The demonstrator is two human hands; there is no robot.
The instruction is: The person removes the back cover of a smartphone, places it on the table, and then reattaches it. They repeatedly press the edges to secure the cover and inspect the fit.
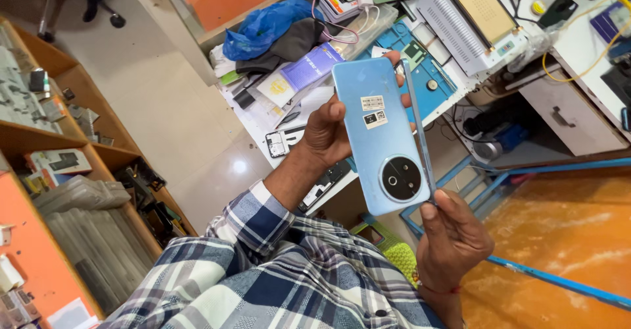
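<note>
You hold the blue phone [381, 132] back-up above the workbench [453, 79], long axis running away from you, round camera end nearest you. Your left hand [327, 135] grips its left edge; your right hand [453, 237] pinches the near corner.

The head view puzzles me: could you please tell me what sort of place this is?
Probably a phone repair shop: a cluttered white workbench bears a blue repair mat, and wooden shelves hold small parts.

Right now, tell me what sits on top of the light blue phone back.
On the light blue phone back: two small white stickers and a round black camera ring. Its screen side faces away, unseen.
</note>
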